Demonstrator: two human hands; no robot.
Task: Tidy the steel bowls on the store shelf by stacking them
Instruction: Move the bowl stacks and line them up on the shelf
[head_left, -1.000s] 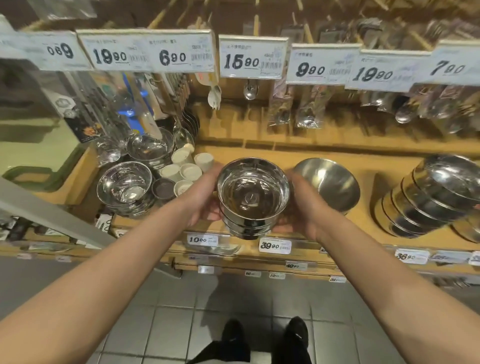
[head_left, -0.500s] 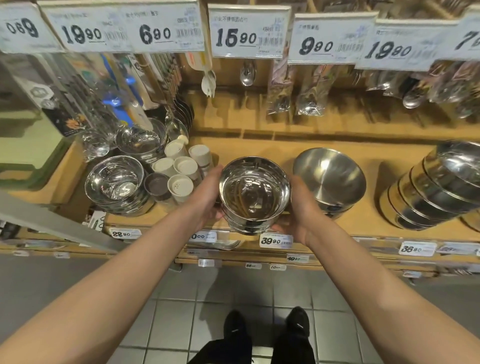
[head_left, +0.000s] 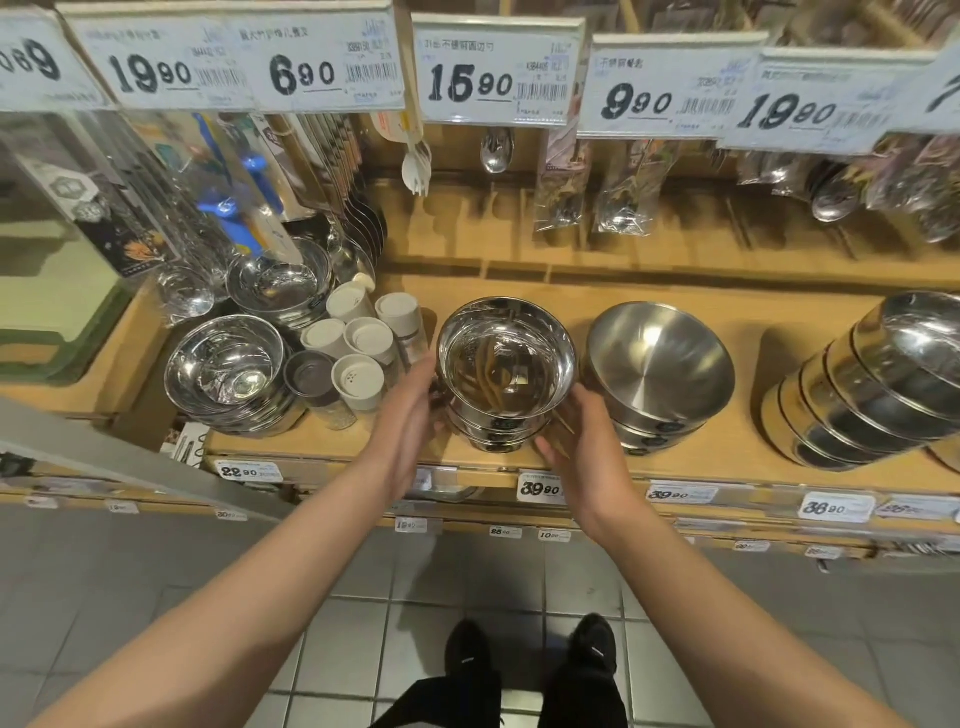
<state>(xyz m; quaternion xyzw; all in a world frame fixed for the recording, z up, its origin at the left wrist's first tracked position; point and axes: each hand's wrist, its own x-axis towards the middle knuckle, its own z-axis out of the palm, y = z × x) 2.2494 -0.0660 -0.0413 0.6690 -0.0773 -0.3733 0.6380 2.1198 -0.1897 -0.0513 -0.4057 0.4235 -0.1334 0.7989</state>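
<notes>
Head cam, looking down at the wooden shelf (head_left: 675, 306): the stack of steel bowls (head_left: 506, 374) sits near the front edge, right in the middle, shiny top bowl facing up with a few more nested under it. The left hand (head_left: 410, 421) is at the stack's left side, fingers pretty straight and relaxed, fingertips just at the lower bowls. Touching or barely off, can't really tell. The right hand (head_left: 582, 441) mirrors it on the right side, fingers loosely spread by the base, not wrapped around anything.

Just right of that is a brushed steel bowl stack (head_left: 660, 369), tilted a bit toward the camera. Far right there's a leaning row of bowls (head_left: 872, 395) lying on its side. On the left, two more shiny bowl piles (head_left: 228, 369) and a cluster of white-capped shakers (head_left: 358, 343) between them and the middle stack. Price tags (head_left: 493, 73) hang overhead, packaged spoons (head_left: 618, 202) behind. Black shoes (head_left: 530, 660) on grey tile below.
</notes>
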